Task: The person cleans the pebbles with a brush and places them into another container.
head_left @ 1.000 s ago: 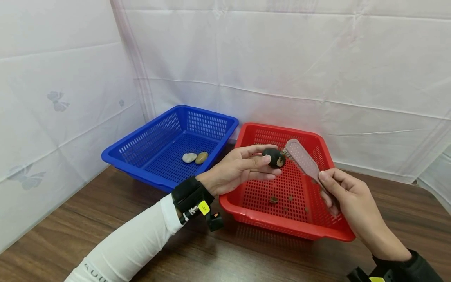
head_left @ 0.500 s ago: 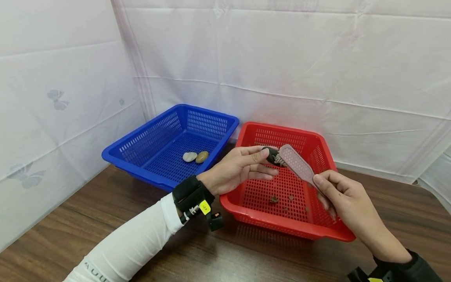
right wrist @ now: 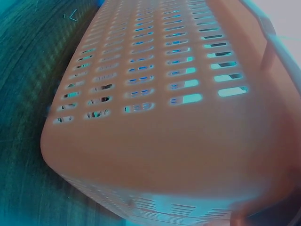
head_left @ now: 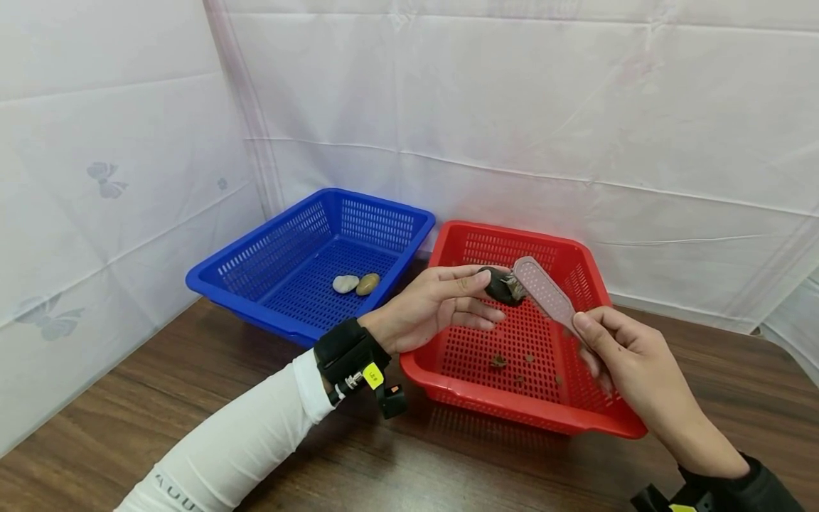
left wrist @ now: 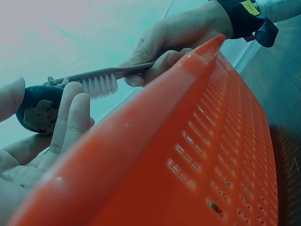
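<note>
My left hand holds a dark, smooth stone over the red basket, pinched between thumb and fingers. A patch of dried mud clings to the stone's face in the left wrist view. My right hand grips the handle of a pinkish brush, its head against the stone's right end. Pale bristles point downward in the left wrist view, and part of the brush head is hidden behind fingers there. The right wrist view shows only the basket's outer wall, with neither hand nor brush.
Bits of brown dirt lie on the red basket's floor. To its left stands a blue basket holding a white stone and a tan stone. Both baskets rest on a wooden table before a white cloth backdrop.
The brush has moved left over the stone, then back a little to the right. The stone has turned in the left fingers, so its mud patch no longer faces the head view. The baskets stay put.
</note>
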Tool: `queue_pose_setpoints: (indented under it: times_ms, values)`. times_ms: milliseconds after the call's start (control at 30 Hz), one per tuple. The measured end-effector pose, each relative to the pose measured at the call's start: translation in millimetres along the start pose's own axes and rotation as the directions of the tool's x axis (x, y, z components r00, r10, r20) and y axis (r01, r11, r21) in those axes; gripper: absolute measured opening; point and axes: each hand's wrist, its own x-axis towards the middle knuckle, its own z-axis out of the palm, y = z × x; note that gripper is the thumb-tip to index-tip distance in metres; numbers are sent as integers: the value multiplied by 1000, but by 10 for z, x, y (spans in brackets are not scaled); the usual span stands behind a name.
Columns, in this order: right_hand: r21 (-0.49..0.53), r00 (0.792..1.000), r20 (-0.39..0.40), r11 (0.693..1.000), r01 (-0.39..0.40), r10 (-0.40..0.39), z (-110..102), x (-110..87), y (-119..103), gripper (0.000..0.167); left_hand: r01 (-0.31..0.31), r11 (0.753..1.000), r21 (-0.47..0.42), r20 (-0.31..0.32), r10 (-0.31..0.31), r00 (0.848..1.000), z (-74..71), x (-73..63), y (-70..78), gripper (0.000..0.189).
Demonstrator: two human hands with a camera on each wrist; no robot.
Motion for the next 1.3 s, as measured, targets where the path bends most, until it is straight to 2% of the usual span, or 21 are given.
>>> queue_pose_setpoints:
  times_ms: [200, 367, 433, 567, 700, 833, 967, 1067, 1167, 1300]
  values:
    - [93, 999, -14, 995, -38, 39, -19, 9, 31, 27, -20, 999, 39, 33, 19, 999, 6, 2, -11, 45]
    - [247, 999, -46, 969, 7, 4, -31, -13, 56, 20, -8, 1000, 21, -23, 9, 1000, 15, 11, -8, 45]
    - [273, 999, -45, 962, 29, -18, -34, -25, 63, 18, -3, 1000, 12, -43, 4, 999, 19, 16, -6, 45]
    - [181, 999, 10, 983, 44, -47, -35, -28, 64, 19, -5, 1000, 14, -42, 5, 999, 23, 26, -8, 45]
    - [85, 1000, 26, 996, 8, -10, -35, -4, 54, 24, -14, 1000, 4, -36, 15, 999, 21, 25, -10, 42]
    - [110, 999, 13, 993, -33, 32, -38, 16, 47, 27, -33, 999, -15, -27, 32, 999, 25, 14, -4, 39]
    - [175, 999, 1, 984, -34, 35, -46, 13, 60, 25, -46, 999, -26, -28, 45, 999, 21, 7, -6, 35]
    - [233, 1000, -5, 972, -13, 14, -47, 0, 74, 23, -49, 998, -34, -35, 47, 998, 17, 7, -10, 32]
    - [249, 1000, 3, 968, 13, -14, -45, -13, 82, 22, -42, 998, -43, -33, 41, 999, 15, 12, -9, 35]
    - [233, 998, 24, 972, 44, -51, -45, -24, 85, 21, -23, 1000, 12, -25, 23, 999, 3, 5, -11, 46]
